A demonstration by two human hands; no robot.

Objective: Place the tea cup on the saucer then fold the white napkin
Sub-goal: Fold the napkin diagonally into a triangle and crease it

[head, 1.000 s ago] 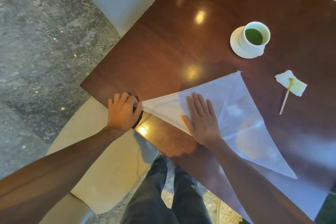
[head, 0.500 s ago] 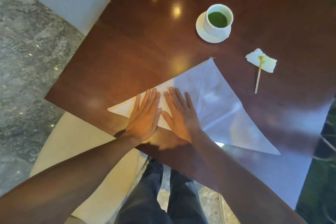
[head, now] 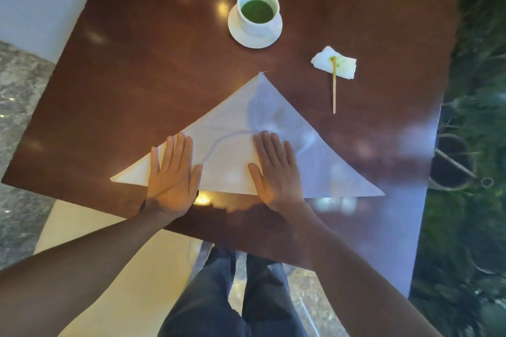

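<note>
From my head camera I look down on the dark wooden table (head: 131, 85), where the white napkin (head: 232, 150) lies as a flat triangle, its long fold running along the near edge and its apex pointing toward the far edge. My left hand (head: 172, 175) is spread flat, palm down, fingers apart, on the napkin's left part; my right hand (head: 276, 169) lies the same way near the middle. Neither hand grips anything: I press only to keep the cloth flat and set the crease. A soft wrinkle curves between my hands, so I judge that smoothing is needed there. Toward the far edge the tea cup (head: 258, 9), holding green liquid, sits on its saucer (head: 254, 38), so that step looks done. Toward the right edge a wooden stick (head: 334, 87) rests on a crumpled tissue (head: 335, 63), well apart from the napkin.
</note>
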